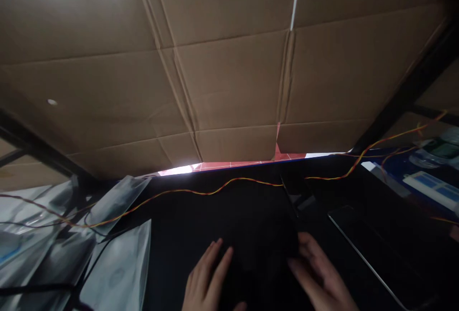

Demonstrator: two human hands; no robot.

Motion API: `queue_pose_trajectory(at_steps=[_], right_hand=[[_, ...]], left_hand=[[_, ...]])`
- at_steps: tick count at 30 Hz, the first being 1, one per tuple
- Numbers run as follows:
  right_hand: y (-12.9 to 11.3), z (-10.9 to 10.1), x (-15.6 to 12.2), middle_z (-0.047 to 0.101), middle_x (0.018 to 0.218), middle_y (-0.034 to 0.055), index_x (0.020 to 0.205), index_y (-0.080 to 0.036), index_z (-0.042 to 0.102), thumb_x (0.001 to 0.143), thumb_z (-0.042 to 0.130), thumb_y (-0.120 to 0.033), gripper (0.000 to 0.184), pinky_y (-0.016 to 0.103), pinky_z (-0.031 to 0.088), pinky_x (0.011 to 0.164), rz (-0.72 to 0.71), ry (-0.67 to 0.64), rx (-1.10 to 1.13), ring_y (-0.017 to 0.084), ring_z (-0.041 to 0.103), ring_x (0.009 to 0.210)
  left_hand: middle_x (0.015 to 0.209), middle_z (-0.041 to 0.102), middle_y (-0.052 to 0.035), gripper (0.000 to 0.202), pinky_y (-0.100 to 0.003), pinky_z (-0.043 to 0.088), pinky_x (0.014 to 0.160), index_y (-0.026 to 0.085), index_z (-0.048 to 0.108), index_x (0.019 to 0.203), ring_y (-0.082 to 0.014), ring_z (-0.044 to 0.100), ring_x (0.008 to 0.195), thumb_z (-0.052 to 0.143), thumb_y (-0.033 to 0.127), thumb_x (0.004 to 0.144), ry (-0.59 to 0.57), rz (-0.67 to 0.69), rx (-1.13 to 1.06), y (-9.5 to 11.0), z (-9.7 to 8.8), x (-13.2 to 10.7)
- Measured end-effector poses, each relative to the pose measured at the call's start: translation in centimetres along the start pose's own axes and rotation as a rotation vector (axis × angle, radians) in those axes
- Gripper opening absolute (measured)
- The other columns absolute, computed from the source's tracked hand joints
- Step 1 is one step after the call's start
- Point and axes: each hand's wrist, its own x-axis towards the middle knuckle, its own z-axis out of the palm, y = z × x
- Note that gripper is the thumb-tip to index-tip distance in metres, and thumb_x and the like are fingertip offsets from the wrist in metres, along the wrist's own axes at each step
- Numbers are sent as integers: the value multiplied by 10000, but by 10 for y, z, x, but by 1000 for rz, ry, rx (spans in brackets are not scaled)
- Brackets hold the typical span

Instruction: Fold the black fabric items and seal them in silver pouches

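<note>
Both my hands are at the bottom edge, over a very dark table surface (201,225). My left hand (206,280) has its fingers straight and close together, with the thumb showing lower right. My right hand (319,273) has its fingers bent inward. Between them is a black object (263,258), too dark to name. Each hand rests against one side of it and seems to grip it.
A cardboard wall (233,86) rises behind the table. A twisted red-and-yellow wire (201,192) runs across the back. Silver foil bags (118,263) lie at left. At right are a glossy black flat panel (376,253) and blue-and-white items (430,184). Black frame bars (405,96) slant at both sides.
</note>
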Motion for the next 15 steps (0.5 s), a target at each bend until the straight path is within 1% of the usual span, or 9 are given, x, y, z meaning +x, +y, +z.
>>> queue_pose_trajectory(at_steps=[2, 4, 5, 6, 8, 9, 11, 13, 15], right_hand=[[20, -17, 2, 780, 1330, 113, 1429, -311, 629, 1054, 624, -449, 400, 387, 694, 891, -63, 91, -101, 309, 796, 1169], [33, -28, 3, 754, 1388, 111, 1441, -318, 614, 1053, 629, -444, 408, 375, 701, 885, -147, 178, -228, 303, 789, 1192], [35, -29, 4, 744, 1407, 110, 1451, -322, 611, 1061, 619, -449, 410, 374, 701, 893, -177, 201, -284, 303, 781, 1215], [36, -29, 4, 735, 1423, 110, 1465, -327, 609, 1067, 615, -458, 420, 379, 700, 911, -201, 194, -331, 306, 769, 1244], [30, -22, 4, 733, 1432, 109, 1493, -332, 607, 1058, 640, -480, 460, 409, 693, 959, -247, 138, -392, 317, 751, 1284], [26, -17, 5, 744, 1414, 105, 1495, -332, 611, 1049, 657, -479, 472, 423, 689, 975, -270, 105, -404, 317, 755, 1279], [17, -8, 8, 794, 1305, 84, 1454, -326, 641, 1048, 656, -450, 426, 404, 697, 947, -295, 50, -381, 289, 799, 1181], [9, -5, 12, 826, 1191, 57, 1388, -325, 680, 1071, 611, -426, 341, 338, 698, 895, -255, 27, -312, 244, 830, 1075], [5, -10, 14, 832, 1160, 47, 1335, -324, 706, 1079, 597, -451, 305, 284, 686, 878, -191, 49, -241, 221, 834, 1049]], left_hand=[[1598, 661, -91, 783, -411, 594, 1006, 400, 446, 1697, -344, 678, 1396, 696, 633, 992, -55, 74, 69, 6, 4, 7], [1622, 644, -61, 715, -412, 571, 1007, 442, 553, 1618, -348, 658, 1411, 751, 618, 954, -73, 105, 81, 9, 1, 13], [1644, 622, -69, 683, -418, 567, 1004, 429, 596, 1583, -355, 645, 1423, 768, 591, 942, -84, 117, 96, 11, -2, 16], [1664, 598, -87, 648, -428, 565, 999, 399, 637, 1544, -367, 630, 1436, 783, 549, 931, -94, 128, 113, 12, -5, 20], [1670, 584, -126, 559, -444, 570, 982, 326, 705, 1434, -388, 616, 1446, 801, 472, 903, -96, 153, 133, 17, -10, 29], [1647, 605, -138, 501, -447, 575, 971, 298, 726, 1368, -393, 621, 1438, 800, 446, 895, -89, 164, 132, 20, -12, 34], [1539, 696, -129, 359, -443, 582, 957, 278, 742, 1232, -377, 660, 1394, 785, 405, 898, -76, 182, 113, 27, -13, 45], [1366, 791, -74, 201, -428, 585, 956, 292, 732, 1119, -329, 724, 1308, 749, 332, 923, -75, 194, 99, 29, -15, 55], [1185, 836, -2, 103, -399, 587, 960, 312, 712, 1045, -258, 786, 1179, 682, 252, 966, -73, 205, 87, 20, -23, 59]])
